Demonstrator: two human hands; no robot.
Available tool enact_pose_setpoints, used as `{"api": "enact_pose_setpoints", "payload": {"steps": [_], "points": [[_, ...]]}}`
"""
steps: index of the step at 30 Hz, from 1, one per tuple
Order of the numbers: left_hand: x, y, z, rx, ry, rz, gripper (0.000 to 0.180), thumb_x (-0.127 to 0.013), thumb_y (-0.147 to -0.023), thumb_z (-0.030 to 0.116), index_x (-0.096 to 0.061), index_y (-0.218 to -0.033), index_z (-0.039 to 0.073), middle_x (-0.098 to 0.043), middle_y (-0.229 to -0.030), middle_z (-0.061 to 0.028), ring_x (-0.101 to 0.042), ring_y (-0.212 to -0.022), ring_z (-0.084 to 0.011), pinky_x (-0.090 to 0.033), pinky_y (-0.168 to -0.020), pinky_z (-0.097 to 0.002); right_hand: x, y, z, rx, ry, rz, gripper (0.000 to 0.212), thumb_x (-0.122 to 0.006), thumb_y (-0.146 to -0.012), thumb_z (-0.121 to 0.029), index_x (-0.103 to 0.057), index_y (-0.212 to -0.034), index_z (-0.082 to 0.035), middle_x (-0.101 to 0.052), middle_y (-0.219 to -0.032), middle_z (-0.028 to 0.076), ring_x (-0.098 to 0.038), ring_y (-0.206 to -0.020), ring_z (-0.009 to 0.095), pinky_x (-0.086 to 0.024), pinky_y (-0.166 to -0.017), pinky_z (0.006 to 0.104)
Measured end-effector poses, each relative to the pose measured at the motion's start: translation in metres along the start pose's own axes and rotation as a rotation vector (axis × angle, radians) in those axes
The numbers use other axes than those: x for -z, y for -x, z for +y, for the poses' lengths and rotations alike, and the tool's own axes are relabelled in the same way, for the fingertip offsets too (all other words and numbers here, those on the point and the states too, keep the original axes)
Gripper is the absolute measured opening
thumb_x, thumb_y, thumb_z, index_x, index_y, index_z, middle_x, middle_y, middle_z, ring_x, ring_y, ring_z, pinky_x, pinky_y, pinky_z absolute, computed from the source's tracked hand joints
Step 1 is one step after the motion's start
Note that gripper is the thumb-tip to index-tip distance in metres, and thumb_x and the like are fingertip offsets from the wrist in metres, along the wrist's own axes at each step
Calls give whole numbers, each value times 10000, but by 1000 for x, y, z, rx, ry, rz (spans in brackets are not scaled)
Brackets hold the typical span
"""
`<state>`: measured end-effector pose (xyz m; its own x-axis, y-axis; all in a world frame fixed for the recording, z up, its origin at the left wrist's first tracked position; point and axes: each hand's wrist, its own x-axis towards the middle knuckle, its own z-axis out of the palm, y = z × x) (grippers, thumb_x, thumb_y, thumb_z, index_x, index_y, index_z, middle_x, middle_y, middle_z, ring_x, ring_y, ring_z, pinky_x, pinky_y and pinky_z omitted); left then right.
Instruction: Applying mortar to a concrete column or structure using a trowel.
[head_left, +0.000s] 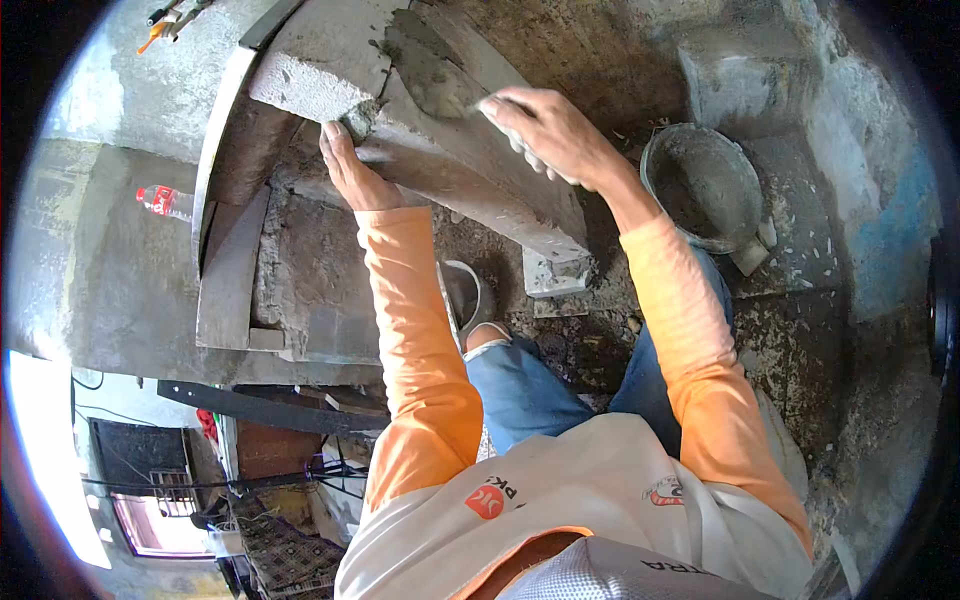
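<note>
A pale block [325, 70] meets a long grey beam-like piece [470, 165] in front of me. At their corner sits a small lump of wet mortar [361, 118]. My left hand [357, 178] reaches up to this corner, its visible fingers stretched against the block's lower edge; part of the hand is turned from view. A wet grey mortar patch [425, 65] is spread over the top of the long piece. Beside the patch, my right hand [548, 135] is closed, with grey smears on its fingers. Whatever it grips is hidden.
A round bucket with a grey-smeared inside [652, 180] stands on the rough floor to my right. A white block [555, 275] lies under the long piece's near end. On the left are a curved dark-edged strip [222, 140], a plastic bottle [165, 201] and tools [170, 22].
</note>
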<state>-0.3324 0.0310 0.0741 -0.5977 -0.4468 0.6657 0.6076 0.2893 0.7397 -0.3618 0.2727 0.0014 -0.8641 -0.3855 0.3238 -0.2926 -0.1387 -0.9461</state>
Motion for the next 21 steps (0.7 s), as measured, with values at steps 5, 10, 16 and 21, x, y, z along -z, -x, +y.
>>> {"api": "enact_pose_setpoints", "payload": {"steps": [5, 10, 16, 21], "points": [[-8, 1, 2, -10, -2, 7, 670, -641, -1047, 525, -576, -1515, 50, -640, -1409, -116, -641, -1240, -270, -515, -1075, -457, 7, -18, 3, 1, -92, -92, 451, -578, -1120, -504, -679, -1130, -65, -542, -728, -27, -562, -574, 85, -468, -473, 271], [-6, 7, 9, 22, 5, 2, 650, -628, -1055, 514, -576, -1511, 53, -636, -1412, -111, -646, -1231, -266, -525, -1065, -453, 21, 20, 30, -187, -173, -218, 424, -567, -1133, -462, -732, -1284, -102, -537, -734, -34, -509, -535, 65, -436, -428, 257], [-4, 3, -3, 51, 103, 39, 705, -621, -1055, 550, -520, -1565, 74, -621, -1444, -107, -642, -1262, -290, -533, -1074, -483, 29, 19, 25, -222, -442, -128, 533, -532, -1129, -515, -701, -1385, -79, -559, -766, -14, -516, -535, 68, -449, -434, 247], [-14, 9, -3, 97, 139, 29, 838, -471, -1108, 601, -275, -1718, 61, -340, -1723, -147, -387, -1552, -289, -325, -1282, -481, 4, -3, -41, -78, -361, -202, 560, -515, -1129, -540, -678, -1410, -84, -564, -767, -10, -540, -533, 79, -472, -419, 244]]}}
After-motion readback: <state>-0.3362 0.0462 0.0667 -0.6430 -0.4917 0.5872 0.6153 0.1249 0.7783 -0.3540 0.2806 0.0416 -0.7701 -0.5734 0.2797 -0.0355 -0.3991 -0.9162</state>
